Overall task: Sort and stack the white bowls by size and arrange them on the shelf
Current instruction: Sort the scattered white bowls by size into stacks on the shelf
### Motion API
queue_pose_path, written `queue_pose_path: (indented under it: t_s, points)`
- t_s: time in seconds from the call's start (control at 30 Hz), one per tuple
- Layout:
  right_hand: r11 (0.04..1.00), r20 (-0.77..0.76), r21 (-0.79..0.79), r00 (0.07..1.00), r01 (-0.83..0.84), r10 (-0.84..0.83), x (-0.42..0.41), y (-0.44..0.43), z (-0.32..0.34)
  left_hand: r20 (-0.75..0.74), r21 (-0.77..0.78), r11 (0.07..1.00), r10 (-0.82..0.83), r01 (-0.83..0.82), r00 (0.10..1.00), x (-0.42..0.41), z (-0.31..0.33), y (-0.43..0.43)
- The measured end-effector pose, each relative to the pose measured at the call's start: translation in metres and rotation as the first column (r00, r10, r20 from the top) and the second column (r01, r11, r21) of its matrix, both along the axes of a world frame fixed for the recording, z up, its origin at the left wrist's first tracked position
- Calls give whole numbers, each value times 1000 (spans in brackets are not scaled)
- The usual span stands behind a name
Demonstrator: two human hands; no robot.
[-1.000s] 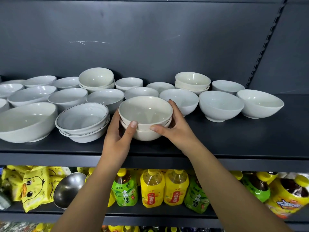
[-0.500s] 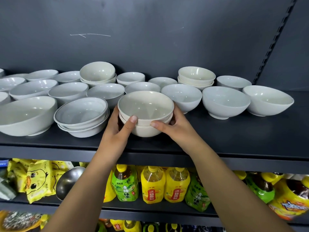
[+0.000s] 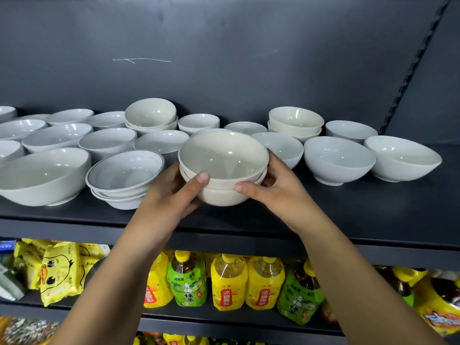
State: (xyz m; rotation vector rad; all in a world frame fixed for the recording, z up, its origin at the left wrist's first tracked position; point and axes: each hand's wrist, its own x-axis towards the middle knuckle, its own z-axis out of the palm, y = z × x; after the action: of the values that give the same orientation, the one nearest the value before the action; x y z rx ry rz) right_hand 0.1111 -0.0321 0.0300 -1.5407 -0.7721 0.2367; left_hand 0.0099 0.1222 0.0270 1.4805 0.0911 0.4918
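A stack of cream bowls (image 3: 222, 163) sits near the front middle of the dark shelf (image 3: 348, 215). My left hand (image 3: 171, 195) grips its left side, thumb on the rim. My right hand (image 3: 276, 190) grips its right side. Left of it is a stack of grey-rimmed shallow bowls (image 3: 124, 175) and one large white bowl (image 3: 42, 175). Two cream stacks stand at the back, one on the left (image 3: 150, 115) and one on the right (image 3: 296, 120). Three deep white bowls (image 3: 338, 158) line the right side.
Several wide shallow white bowls (image 3: 57, 135) fill the back left. The shelf's right front has bare room. Below is a shelf with yellow and green drink bottles (image 3: 229, 282) and yellow snack bags (image 3: 59, 272). A slotted upright (image 3: 418, 58) runs along the back right.
Both hands keep their grip on the cream stack. The stack now looks raised slightly and nearer to me, covering more of the bowls behind it; the view has also shifted.
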Motion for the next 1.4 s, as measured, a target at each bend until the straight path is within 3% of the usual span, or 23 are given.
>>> queue_pose_path:
  t_s: [0.17, 0.53, 0.83, 1.0, 1.13, 1.4]
  points:
    - [999, 120, 37, 992, 36, -41, 9, -6, 44, 104, 34, 997, -68, 65, 992, 20, 37, 3]
    - [964, 275, -129, 943, 230, -188, 88, -52, 130, 111, 11, 964, -265, 266, 958, 127, 111, -28]
    - [970, 181, -213, 981, 113, -75, 188, -88, 121, 64, 78, 991, -118, 113, 991, 218, 92, -65]
    - [968, 94, -249, 995, 0, 24, 222, -84, 94, -57, 287, 958, 31, -13, 998, 235, 75, -62]
    - [957, 85, -290, 996, -2, 28, 234, -74, 81, -120, 391, 920, 70, -17, 990, 241, 69, -54]
    - [954, 54, -300, 998, 4, 13, 245, -67, 62, -168, 447, 894, 82, 2, 982, 252, 58, -52]
